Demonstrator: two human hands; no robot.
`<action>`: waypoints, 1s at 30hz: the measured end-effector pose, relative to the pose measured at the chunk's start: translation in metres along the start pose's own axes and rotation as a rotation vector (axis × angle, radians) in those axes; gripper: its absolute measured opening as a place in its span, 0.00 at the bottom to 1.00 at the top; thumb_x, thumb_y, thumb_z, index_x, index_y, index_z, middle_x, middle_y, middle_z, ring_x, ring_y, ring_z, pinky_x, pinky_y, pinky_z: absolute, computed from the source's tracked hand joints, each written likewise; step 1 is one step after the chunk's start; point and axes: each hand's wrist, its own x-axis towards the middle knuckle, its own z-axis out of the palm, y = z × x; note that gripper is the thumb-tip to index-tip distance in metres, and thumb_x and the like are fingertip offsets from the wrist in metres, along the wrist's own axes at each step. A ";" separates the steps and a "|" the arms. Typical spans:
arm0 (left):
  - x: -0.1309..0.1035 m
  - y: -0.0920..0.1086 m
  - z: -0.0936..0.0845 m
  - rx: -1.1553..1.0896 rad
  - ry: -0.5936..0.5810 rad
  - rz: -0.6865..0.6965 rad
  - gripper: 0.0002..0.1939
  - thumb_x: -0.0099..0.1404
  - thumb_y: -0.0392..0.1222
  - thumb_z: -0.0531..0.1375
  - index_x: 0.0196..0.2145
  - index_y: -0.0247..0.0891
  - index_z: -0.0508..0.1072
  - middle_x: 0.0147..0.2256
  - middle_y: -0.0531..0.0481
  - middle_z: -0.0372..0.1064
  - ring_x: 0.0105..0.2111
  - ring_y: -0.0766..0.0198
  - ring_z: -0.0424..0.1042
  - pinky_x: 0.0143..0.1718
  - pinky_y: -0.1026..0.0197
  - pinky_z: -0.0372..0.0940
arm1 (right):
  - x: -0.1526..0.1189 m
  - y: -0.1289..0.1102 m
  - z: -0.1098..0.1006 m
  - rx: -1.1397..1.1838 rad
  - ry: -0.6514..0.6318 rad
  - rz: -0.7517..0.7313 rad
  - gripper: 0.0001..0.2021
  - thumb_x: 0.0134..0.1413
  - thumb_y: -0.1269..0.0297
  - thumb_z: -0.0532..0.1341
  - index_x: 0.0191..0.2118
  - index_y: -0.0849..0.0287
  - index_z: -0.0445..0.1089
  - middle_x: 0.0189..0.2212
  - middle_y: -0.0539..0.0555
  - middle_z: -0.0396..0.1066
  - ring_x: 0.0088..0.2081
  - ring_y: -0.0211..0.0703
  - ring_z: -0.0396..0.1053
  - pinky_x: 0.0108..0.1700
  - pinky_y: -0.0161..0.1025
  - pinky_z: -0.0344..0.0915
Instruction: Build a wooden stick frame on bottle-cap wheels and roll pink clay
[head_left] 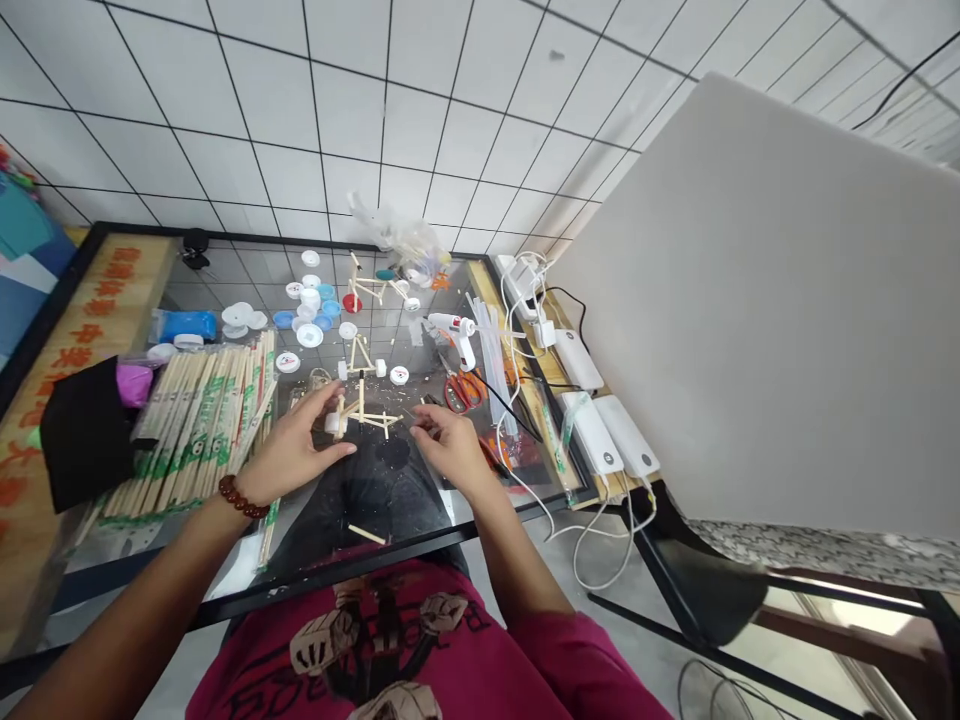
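Observation:
A small frame of wooden sticks [363, 414] with white round pieces at its left end stands on the glass tabletop. My left hand [300, 448] is beside that left end, thumb and fingers apart around the white pieces; whether it touches them is unclear. At the frame's right end is my right hand [450, 442], its thumb and fingertips close together near the stick tips. Anything between those fingertips is too small to make out. Behind stand another stick piece [361, 352] with white ends and a larger stick frame [367, 287].
Wrapped chopsticks [196, 420] lie left, below bottle caps [309, 335]. Toward the right are a white glue gun [454, 334], red-handled scissors [463, 390], glue sticks [495, 365] and white power banks [592, 435] with cables. A loose stick [367, 534] lies near the front edge.

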 end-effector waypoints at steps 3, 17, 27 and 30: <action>0.002 0.004 0.001 0.013 0.013 0.003 0.44 0.60 0.56 0.67 0.70 0.42 0.63 0.65 0.37 0.69 0.60 0.41 0.73 0.63 0.42 0.67 | 0.002 0.003 0.003 -0.013 0.003 -0.008 0.15 0.54 0.71 0.64 0.46 0.54 0.80 0.35 0.52 0.82 0.37 0.45 0.79 0.46 0.43 0.75; -0.018 0.009 -0.004 0.111 0.150 -0.029 0.43 0.58 0.58 0.70 0.67 0.41 0.66 0.60 0.36 0.71 0.56 0.38 0.74 0.59 0.39 0.69 | 0.016 0.002 0.028 0.029 -0.031 0.012 0.06 0.58 0.66 0.66 0.39 0.52 0.82 0.36 0.51 0.84 0.38 0.46 0.80 0.45 0.40 0.74; -0.075 0.053 0.045 -0.562 0.222 -0.474 0.25 0.58 0.60 0.70 0.45 0.39 0.82 0.25 0.50 0.76 0.20 0.67 0.67 0.19 0.64 0.60 | -0.001 0.000 0.036 0.129 -0.052 -0.070 0.05 0.58 0.64 0.68 0.38 0.51 0.84 0.33 0.51 0.82 0.34 0.44 0.78 0.41 0.38 0.72; -0.055 0.051 0.061 -0.812 0.265 -0.570 0.32 0.51 0.61 0.74 0.47 0.36 0.81 0.25 0.51 0.75 0.18 0.72 0.63 0.16 0.68 0.51 | -0.005 0.002 0.036 0.147 -0.070 -0.105 0.06 0.60 0.64 0.67 0.39 0.51 0.84 0.34 0.52 0.82 0.35 0.44 0.78 0.42 0.38 0.73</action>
